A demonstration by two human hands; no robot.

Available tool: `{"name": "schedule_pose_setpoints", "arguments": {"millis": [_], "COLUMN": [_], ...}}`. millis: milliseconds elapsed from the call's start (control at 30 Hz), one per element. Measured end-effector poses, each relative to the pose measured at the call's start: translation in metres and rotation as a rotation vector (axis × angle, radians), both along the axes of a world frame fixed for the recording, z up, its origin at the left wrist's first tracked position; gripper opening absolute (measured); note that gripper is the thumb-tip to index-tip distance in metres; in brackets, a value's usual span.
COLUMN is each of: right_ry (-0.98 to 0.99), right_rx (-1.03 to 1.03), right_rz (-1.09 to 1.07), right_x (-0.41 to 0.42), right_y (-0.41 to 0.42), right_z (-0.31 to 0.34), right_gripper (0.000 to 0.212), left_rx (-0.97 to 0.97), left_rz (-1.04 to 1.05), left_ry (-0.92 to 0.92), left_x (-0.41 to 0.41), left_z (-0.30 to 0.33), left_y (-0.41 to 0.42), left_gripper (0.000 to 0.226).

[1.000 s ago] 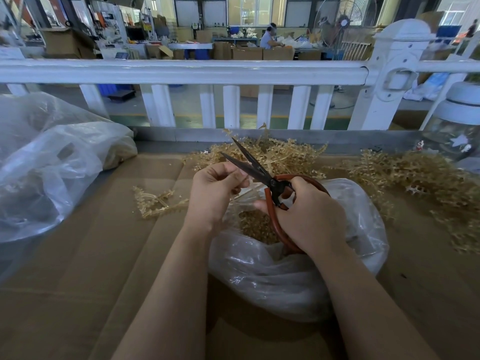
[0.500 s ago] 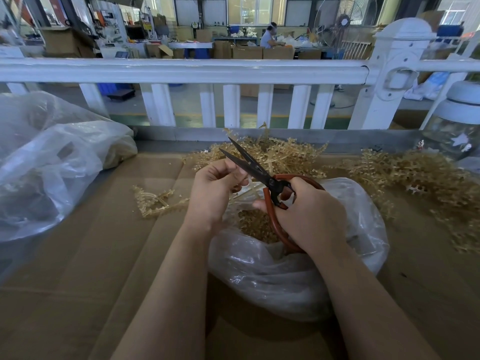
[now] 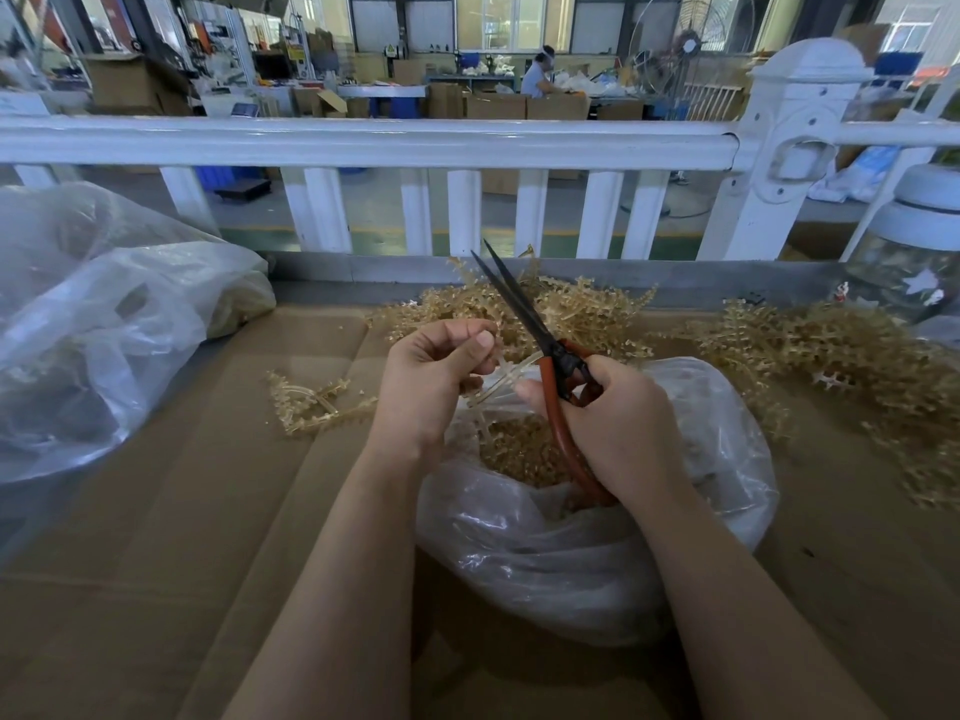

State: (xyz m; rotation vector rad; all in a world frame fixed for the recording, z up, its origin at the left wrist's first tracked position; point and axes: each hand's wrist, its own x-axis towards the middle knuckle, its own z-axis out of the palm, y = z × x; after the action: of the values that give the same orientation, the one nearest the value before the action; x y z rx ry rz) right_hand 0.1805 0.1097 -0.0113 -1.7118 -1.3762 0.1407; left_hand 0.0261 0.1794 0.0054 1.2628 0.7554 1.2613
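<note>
My right hand grips red-handled scissors, whose dark blades are nearly together and point up and away to the left. My left hand pinches a pale translucent plastic sprue just left of the scissor pivot. Both hands hover over an open clear plastic bag that holds small tan plastic pieces.
Heaps of tan plastic sprues lie behind the hands and at the right; a loose one lies to the left. A big clear bag sits at the far left. A white railing bounds the cardboard-covered table. A glass jar stands far right.
The scissor blades have closed from a wide gape to nearly together and swung more upright. My left hand shifted slightly, with the sprue now showing between the hands.
</note>
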Motion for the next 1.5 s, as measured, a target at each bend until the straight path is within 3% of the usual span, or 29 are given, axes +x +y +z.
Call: {"name": "schedule_pose_setpoints", "arguments": {"millis": [100, 267, 567, 733, 833, 967, 1067, 1167, 1367, 1500], "right_ry": [0.093, 0.215, 0.356, 0.478, 0.57, 0.615, 0.611, 0.592, 0.417, 0.293], "right_rx": [-0.015, -0.073, -0.033, 0.041, 0.133, 0.215, 0.229, 0.215, 0.112, 0.047], "right_rz": [0.039, 0.112, 0.09, 0.052, 0.038, 0.051, 0.047, 0.02, -0.062, -0.05], "right_x": [-0.0002, 0.0022, 0.0008, 0.0027, 0.0047, 0.0079, 0.0082, 0.0082, 0.0057, 0.0043], "right_y": [0.0001, 0.0031, 0.003, 0.0045, 0.0048, 0.0023, 0.0021, 0.0031, 0.0034, 0.0028], "right_z": [0.0029, 0.0024, 0.0041, 0.0028, 0.0042, 0.0048, 0.0044, 0.0031, -0.0005, 0.0002], "right_gripper": [0.061, 0.025, 0.021, 0.025, 0.019, 0.014, 0.015, 0.021, 0.056, 0.06], "left_rx": [0.002, -0.008, -0.093, -0.215, -0.237, -0.148, -0.127, -0.16, -0.313, -0.328], "left_rz": [-0.009, 0.002, -0.066, -0.175, -0.244, -0.373, -0.402, -0.375, -0.169, -0.087], "left_ry": [-0.002, -0.003, -0.112, -0.158, -0.053, 0.22, 0.286, 0.188, -0.203, -0.335], "left_x": [0.0003, 0.001, 0.0024, 0.0018, -0.0006, -0.0022, -0.0004, -0.0012, -0.0039, -0.004], "left_z": [0.0004, 0.0008, 0.0034, 0.0065, 0.0068, 0.0047, 0.0028, 0.0031, 0.0065, 0.0082], "left_y": [-0.0001, -0.0023, -0.0038, -0.0051, -0.0064, -0.0086, -0.009, -0.0084, -0.004, -0.0023], "left_gripper": [0.019, 0.018, 0.009, 0.038, 0.047, 0.032, 0.025, 0.016, 0.007, 0.007]}}
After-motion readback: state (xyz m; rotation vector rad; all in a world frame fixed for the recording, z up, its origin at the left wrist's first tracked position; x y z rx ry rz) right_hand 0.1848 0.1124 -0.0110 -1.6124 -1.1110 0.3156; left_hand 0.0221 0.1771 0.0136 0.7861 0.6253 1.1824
